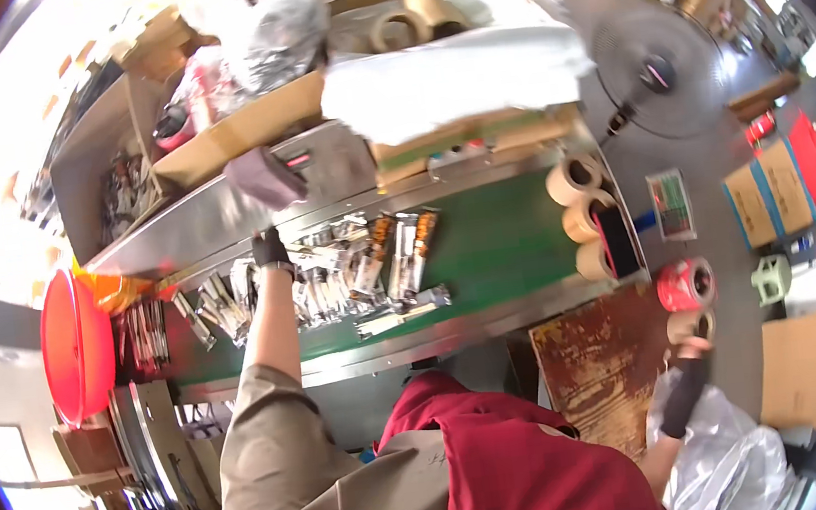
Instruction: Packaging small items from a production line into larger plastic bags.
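My left hand (272, 249), in a dark glove, reaches to the far side of the green conveyor belt (496, 235). Below its fingers lies a spread of small wrapped packets (323, 290), slim and silvery, some with orange and black parts. Whether it grips one of them is hidden. A dark brown cloth-like item (265, 178) hangs over the metal rim just beyond that hand. Out to the right, my right hand (687, 389), in a dark fingerless glove, is smeared by motion. It is above a clear plastic bag (722, 451) and close to a tan tape roll (690, 326).
Tape rolls (580, 219) stand at the belt's right end, with a red roll (685, 284) beyond. Cartons (243, 133) line the far side, one covered by white sheeting (453, 79). A red basin (76, 345) sits left, a fan (659, 73) far right, and a rusty board (602, 364) nearer.
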`<state>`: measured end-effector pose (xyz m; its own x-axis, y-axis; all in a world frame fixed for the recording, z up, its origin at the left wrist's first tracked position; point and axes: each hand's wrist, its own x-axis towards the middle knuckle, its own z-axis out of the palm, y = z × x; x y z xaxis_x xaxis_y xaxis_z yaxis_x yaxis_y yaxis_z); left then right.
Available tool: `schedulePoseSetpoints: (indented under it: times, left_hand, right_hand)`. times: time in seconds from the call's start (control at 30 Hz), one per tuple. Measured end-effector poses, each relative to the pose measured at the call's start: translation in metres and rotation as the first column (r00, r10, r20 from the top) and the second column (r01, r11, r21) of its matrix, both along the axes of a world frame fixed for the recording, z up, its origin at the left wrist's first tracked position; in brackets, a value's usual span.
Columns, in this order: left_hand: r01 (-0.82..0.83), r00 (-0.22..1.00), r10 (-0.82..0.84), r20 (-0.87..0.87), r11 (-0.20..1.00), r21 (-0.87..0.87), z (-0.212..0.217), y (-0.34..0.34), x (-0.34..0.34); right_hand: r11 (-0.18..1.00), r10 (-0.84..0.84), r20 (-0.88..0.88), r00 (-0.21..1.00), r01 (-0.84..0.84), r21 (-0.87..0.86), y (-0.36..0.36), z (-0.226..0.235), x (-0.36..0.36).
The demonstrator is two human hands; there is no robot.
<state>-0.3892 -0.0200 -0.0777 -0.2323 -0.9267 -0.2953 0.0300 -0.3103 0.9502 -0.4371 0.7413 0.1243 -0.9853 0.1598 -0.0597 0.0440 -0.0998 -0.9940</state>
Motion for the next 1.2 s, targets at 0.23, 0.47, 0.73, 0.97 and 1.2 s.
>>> schedulePoseSetpoints:
  times: [0.23,0.47,0.73,0.97,1.2]
  left_hand:
    - [0.374,0.775,0.111,0.622,0.713,-0.593,0.093,-0.048,-0.05]
    - [0.991,0.13,-0.165,0.978,0.042,-0.125,0.14,0.07,-0.052]
    - [0.549,0.759,-0.163,0.631,-0.361,-0.754,0.277,0.192,-0.284]
    - [0.701,0.531,-0.435,0.727,-0.257,-0.666,0.3,0.172,-0.31]
    - [0.644,0.71,-0.065,0.701,-0.342,-0.684,0.324,0.224,-0.284]
  right_hand:
    - [0.408,0.639,0.101,0.762,-0.448,0.796,-0.195,0.016,-0.025]
    - [0.511,0.723,0.2,0.661,-0.707,0.488,-0.243,0.052,-0.07]
    - [-0.34,0.443,-0.89,-0.105,-0.939,-0.058,-0.285,0.25,-0.125]
    - [-0.595,0.294,-0.954,-0.066,-0.793,-0.129,-0.252,0.255,-0.133]
    - [-0.67,0.336,-0.939,-0.072,-0.719,-0.185,-0.222,0.232,-0.152]
